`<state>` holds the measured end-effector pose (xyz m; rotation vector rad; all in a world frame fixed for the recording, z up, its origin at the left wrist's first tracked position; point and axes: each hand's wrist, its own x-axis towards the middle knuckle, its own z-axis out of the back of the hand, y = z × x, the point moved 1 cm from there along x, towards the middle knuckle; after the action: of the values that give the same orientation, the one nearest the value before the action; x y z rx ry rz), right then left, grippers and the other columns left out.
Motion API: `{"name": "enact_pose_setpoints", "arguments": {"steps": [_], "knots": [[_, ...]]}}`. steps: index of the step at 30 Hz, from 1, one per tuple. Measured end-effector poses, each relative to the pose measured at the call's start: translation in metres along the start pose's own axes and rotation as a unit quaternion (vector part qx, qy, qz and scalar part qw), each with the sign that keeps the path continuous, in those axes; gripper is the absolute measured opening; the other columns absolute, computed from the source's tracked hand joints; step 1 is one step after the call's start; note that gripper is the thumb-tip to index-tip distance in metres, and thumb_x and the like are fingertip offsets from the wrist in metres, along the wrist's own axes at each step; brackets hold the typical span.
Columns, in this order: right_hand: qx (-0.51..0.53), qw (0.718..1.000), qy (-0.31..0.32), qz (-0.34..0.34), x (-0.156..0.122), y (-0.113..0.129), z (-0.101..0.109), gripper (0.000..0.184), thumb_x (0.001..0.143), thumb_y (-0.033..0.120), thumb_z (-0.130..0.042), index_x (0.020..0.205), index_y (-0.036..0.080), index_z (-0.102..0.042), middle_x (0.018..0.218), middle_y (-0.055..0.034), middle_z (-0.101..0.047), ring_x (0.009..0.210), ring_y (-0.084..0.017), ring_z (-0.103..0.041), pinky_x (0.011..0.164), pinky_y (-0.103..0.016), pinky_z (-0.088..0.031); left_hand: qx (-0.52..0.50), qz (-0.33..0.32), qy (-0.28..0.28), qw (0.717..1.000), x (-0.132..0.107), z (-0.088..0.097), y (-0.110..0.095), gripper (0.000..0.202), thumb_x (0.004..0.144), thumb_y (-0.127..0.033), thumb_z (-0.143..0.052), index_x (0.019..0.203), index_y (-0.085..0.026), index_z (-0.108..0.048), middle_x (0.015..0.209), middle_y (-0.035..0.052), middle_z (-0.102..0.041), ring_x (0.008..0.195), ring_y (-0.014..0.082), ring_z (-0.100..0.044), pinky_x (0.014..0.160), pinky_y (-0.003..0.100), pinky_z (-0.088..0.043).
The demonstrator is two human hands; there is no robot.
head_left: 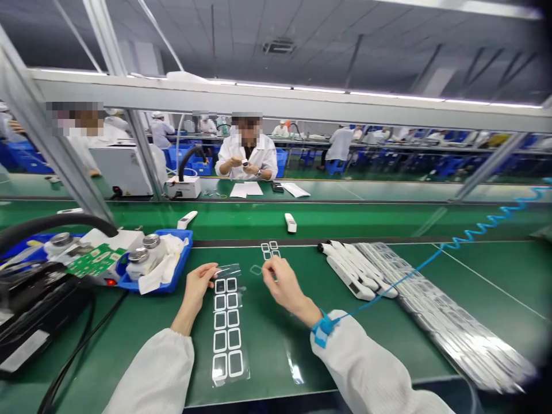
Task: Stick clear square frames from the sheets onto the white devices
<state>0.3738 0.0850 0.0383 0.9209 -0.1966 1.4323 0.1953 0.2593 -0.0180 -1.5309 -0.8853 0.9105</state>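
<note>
Two hands, lower centre: left hand [197, 289] pinches the top of a clear film strip [227, 328], its long axis toward the body; right hand [283, 283], just beside it, narrowly closed, hold unclear.

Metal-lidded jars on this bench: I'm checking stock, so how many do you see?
3. The rear jar and the front jar stand in the blue tray. The third jar stands further left, behind the green circuit board. Others may be hidden.
</note>
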Motion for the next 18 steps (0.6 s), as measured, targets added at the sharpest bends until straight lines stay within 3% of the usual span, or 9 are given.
{"name": "enact_pose_setpoints", "arguments": {"steps": [3, 6, 9, 13, 15, 18], "knots": [[-0.052, 0.988, -0.094, -0.111, -0.04, -0.049, 0.049, 0.019, 0.095, 0.026, -0.04, 0.081, 0.018, -0.05, 0.077, -0.0043, -0.056, 0.071, -0.017, -0.049, 0.069, -0.03, -0.038, 0.034, -0.019, -0.006, 0.999, 0.002, 0.001, 0.004, 0.062, 0.058, -0.051, -0.074, 0.101, -0.007, -0.064, 0.088, 0.0145, -0.07, 0.068, 0.0163, -0.058, 0.047, 0.022, -0.043], [-0.141, 0.962, -0.159, -0.171, -0.086, -0.093, 0.098, 0.028, 0.093, 0.039, -0.046, 0.104, 0.015, -0.055, 0.091, -0.0101, -0.063, 0.081, -0.022, -0.056, 0.077, -0.035, -0.043, 0.083, -0.039, -0.021, 0.996, 0.002, 0.004, 0.007, 0.064, 0.064, -0.056, -0.069, 0.107, -0.009, -0.062, 0.089, 0.0141, -0.07, 0.073, 0.0197, -0.06, 0.048, 0.025, -0.045], [-0.267, 0.933, -0.111, -0.214, -0.125, -0.118, 0.13, 0.053, 0.089, 0.042, -0.049, 0.132, 0.012, -0.044, 0.105, -0.0157, -0.065, 0.095, -0.03, -0.056, 0.08, -0.042, -0.043, 0.139, -0.071, -0.051, 0.986, 0.0, 0.007, 0.008, 0.057, 0.07, -0.053, -0.065, 0.11, -0.013, -0.061, 0.094, 0.0118, -0.069, 0.078, 0.0218, -0.06, 0.053, 0.027, -0.046], [-0.323, 0.916, -0.01, -0.238, -0.152, -0.119, 0.136, 0.054, 0.088, 0.029, -0.042, 0.14, 0.012, -0.038, 0.104, -0.0167, -0.063, 0.098, -0.034, -0.055, 0.075, -0.042, -0.043, 0.198, -0.139, -0.106, 0.964, -0.006, 0.01, 0.002, 0.045, 0.078, -0.044, -0.058, 0.113, -0.017, -0.061, 0.102, 0.0096, -0.067, 0.086, 0.0218, -0.06, 0.068, 0.031, -0.049], [-0.29, 0.927, -0.007, -0.237, -0.155, -0.111, 0.13, 0.054, 0.091, 0.03, -0.04, 0.142, 0.013, -0.037, 0.102, -0.0159, -0.06, 0.093, -0.031, -0.057, 0.072, -0.039, -0.044, 0.211, -0.173, -0.118, 0.955, -0.013, 0.009, -0.001, 0.042, 0.081, -0.042, -0.055, 0.114, -0.018, -0.06, 0.105, 0.0094, -0.067, 0.088, 0.0218, -0.06, 0.067, 0.03, -0.049], [-0.202, 0.946, -0.05, -0.25, -0.15, -0.091, 0.12, 0.056, 0.093, 0.035, -0.04, 0.145, 0.014, -0.032, 0.104, -0.014, -0.057, 0.084, -0.024, -0.06, 0.067, -0.033, -0.047, 0.181, -0.193, -0.116, 0.957, -0.031, 0.008, -0.005, 0.043, 0.083, -0.044, -0.055, 0.117, -0.018, -0.058, 0.107, 0.0104, -0.066, 0.09, 0.0222, -0.06, 0.061, 0.028, -0.05]]}}
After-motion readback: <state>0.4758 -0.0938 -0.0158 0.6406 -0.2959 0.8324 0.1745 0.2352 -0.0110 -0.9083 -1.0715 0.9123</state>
